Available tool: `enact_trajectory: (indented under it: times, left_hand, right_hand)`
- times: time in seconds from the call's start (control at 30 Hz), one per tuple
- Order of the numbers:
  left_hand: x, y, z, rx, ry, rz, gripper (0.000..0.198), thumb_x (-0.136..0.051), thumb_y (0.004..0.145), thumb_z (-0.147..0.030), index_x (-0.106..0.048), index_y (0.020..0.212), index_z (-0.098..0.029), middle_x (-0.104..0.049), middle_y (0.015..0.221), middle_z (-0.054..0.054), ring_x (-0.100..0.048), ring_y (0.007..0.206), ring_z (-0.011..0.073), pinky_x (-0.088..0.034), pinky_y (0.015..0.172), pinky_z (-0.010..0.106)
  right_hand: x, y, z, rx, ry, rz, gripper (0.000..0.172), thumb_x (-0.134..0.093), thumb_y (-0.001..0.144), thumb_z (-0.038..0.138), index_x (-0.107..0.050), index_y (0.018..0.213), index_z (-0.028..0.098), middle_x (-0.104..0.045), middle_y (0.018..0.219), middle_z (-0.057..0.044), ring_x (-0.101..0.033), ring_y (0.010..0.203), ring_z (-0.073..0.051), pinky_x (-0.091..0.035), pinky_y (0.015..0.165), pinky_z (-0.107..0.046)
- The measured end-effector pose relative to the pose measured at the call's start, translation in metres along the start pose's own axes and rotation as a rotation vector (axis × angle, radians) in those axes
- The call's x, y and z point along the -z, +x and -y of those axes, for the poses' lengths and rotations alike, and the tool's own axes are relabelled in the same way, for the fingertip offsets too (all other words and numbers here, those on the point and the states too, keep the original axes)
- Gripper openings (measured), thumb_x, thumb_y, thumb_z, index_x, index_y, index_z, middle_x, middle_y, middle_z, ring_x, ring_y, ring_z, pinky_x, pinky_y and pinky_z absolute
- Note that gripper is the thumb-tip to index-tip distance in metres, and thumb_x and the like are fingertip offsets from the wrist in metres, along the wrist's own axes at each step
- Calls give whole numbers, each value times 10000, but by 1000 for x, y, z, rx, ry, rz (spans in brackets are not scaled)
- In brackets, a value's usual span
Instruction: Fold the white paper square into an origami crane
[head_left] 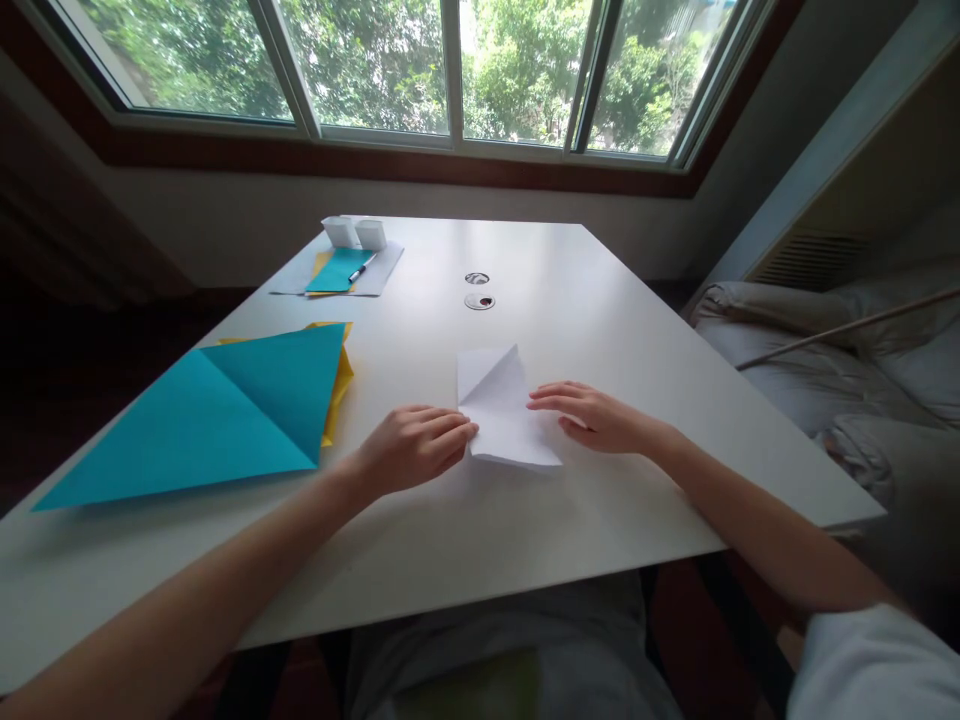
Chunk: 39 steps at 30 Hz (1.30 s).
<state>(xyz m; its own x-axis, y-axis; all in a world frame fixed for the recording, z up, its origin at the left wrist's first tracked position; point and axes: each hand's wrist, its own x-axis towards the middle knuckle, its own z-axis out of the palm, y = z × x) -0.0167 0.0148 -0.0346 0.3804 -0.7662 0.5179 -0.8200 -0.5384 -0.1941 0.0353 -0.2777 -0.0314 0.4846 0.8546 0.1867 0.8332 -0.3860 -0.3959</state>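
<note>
A folded sheet of white paper (pixel 501 418) lies on the table in front of me, a crease running up to its raised corner at the top. My left hand (pixel 420 440) is closed at the paper's left edge, fingertips and thumb pressed together on it. On the other side, my right hand (pixel 589 415) is open with its fingers stretched toward the paper's right edge. Its fingertips are close to that edge; whether they touch it I cannot tell.
A large folded blue sheet (pixel 217 420) lies at the left over yellow paper (pixel 339 395). Farther back are two white paper boxes (pixel 370 235), a smaller blue sheet (pixel 330 268) and a pen (pixel 363 267). Round metal fittings (pixel 479 301) sit in the white table (pixel 600 320).
</note>
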Motion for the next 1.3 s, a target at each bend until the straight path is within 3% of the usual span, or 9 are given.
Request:
enact_trajectory:
  times: [0.23,0.47,0.63,0.77,0.83,0.93,1.03,1.13,1.3]
  left_hand:
    - [-2,2,-7,227,-233,28,169,-452,821,-179,-596,909,-193,-695,834,17,-642,674,114,-482,602,198]
    - [-4,6,-8,289,-288,244,312,-455,788,-209,-586,1068,-164,-647,1089,85,-594,1013,212,-497,829,323]
    - [-7,7,-6,313,-321,296,335,-425,783,-155,-625,1048,-198,-651,1100,58,-586,1046,195,-454,906,335]
    - [-4,10,-8,453,-450,267,260,-444,818,-221,-671,943,-219,-687,984,52,-626,918,197,-474,814,311]
    - [-3,11,-9,554,-530,251,254,-439,839,-268,-684,861,-206,-691,886,57,-631,800,180,-476,709,268]
    - [-2,13,-11,702,-648,250,246,-445,842,-333,-647,846,-193,-675,791,39,-612,678,149,-439,584,219]
    - [-3,13,-11,870,-722,249,244,-494,804,-399,-548,936,-202,-668,716,-1,-602,613,145,-424,564,227]
    - [-4,13,-12,962,-741,253,400,-524,774,-414,-434,1100,-201,-656,649,-26,-596,598,159,-421,583,250]
    - [-6,16,-17,953,-684,256,552,-480,803,-355,-285,1288,-178,-623,613,-37,-576,604,164,-414,617,266]
  right_hand:
    - [-10,2,2,-18,-14,116,690,-563,748,185,-287,1379,223,-383,1389,-88,-300,1306,-218,-193,1081,-435]
    - [-14,4,2,-32,-36,116,458,-461,835,186,-430,1289,233,-437,1348,-81,-417,1222,-190,-211,1060,-402]
    - [-12,4,3,-30,-25,108,416,-445,845,183,-460,1255,248,-472,1318,-66,-431,1213,-184,-196,1053,-418]
    - [-12,8,6,-73,20,12,291,-350,915,292,-624,911,194,-655,940,-57,-582,945,-177,-326,950,-395]
    - [-13,10,9,-138,69,-52,414,-312,925,361,-585,679,168,-604,669,-26,-573,705,-144,-416,770,-311]
    - [-12,10,14,-289,146,-110,457,-332,905,423,-517,580,162,-493,536,9,-464,525,-100,-353,520,-224]
    - [-10,10,19,-402,235,-136,351,-417,867,421,-588,698,165,-525,547,27,-457,496,-81,-325,484,-200]
    - [-10,11,22,-494,325,-162,265,-513,810,413,-617,898,186,-596,587,27,-523,510,-90,-373,510,-194]
    - [-18,14,22,-573,354,-300,588,-632,720,376,-421,1248,225,-632,733,10,-582,553,-113,-451,541,-222]
